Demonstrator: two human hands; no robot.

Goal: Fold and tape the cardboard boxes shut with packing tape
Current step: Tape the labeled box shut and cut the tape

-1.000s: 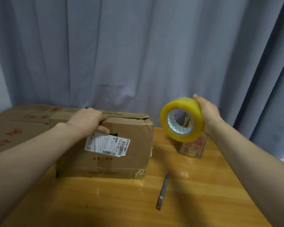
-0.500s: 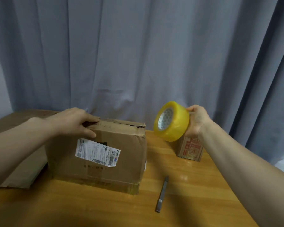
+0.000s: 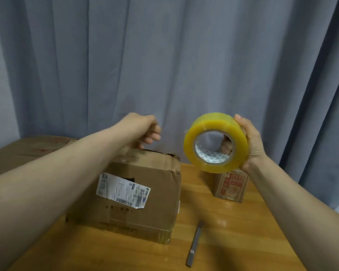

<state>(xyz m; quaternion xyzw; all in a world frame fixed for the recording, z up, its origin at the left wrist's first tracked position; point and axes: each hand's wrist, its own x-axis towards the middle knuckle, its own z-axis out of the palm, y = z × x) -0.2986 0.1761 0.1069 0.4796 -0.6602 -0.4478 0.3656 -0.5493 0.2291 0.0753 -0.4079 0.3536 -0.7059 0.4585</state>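
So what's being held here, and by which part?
The right hand grips the tape roll by its outer band, fingers behind the core. The left hand, curled above the box, holds nothing.

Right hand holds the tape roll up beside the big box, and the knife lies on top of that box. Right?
Not quite. The right hand holds the tape roll up beside the big box, but the head view shows the knife lying on the table, near that box's front right corner.

big box (image 3: 137,194) left | small box (image 3: 231,186) right | knife (image 3: 195,244) in front, between
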